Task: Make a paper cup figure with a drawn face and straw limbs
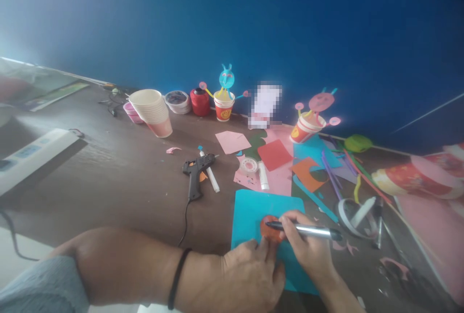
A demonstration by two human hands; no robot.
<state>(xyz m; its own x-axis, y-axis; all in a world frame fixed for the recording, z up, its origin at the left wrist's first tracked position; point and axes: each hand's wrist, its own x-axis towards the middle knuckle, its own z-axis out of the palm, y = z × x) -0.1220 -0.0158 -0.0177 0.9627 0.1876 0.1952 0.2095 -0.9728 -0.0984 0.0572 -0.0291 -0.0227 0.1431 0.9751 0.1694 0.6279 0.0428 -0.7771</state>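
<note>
My left hand (253,272) lies over a sheet of blue paper (250,211), fingers stretched forward. Its fingertips press on the lower edge of a small orange-red paper circle (267,230) lying on that sheet. My right hand (308,245) is closed around a marker (308,229) with a silver barrel and black ends. The marker's dark tip rests over the circle, whose right side is partly hidden by marker and fingers. Beyond the blue sheet are a glue stick (263,175) and a roll of clear tape (249,165).
A black glue gun (195,172) lies left of the sheet, its cord running toward me. Stacked paper cups (150,110), two cup figures (224,105) (307,124) and a red thread spool (199,102) stand near the wall. A power strip (39,153) sits left; a tape roll (357,218) right.
</note>
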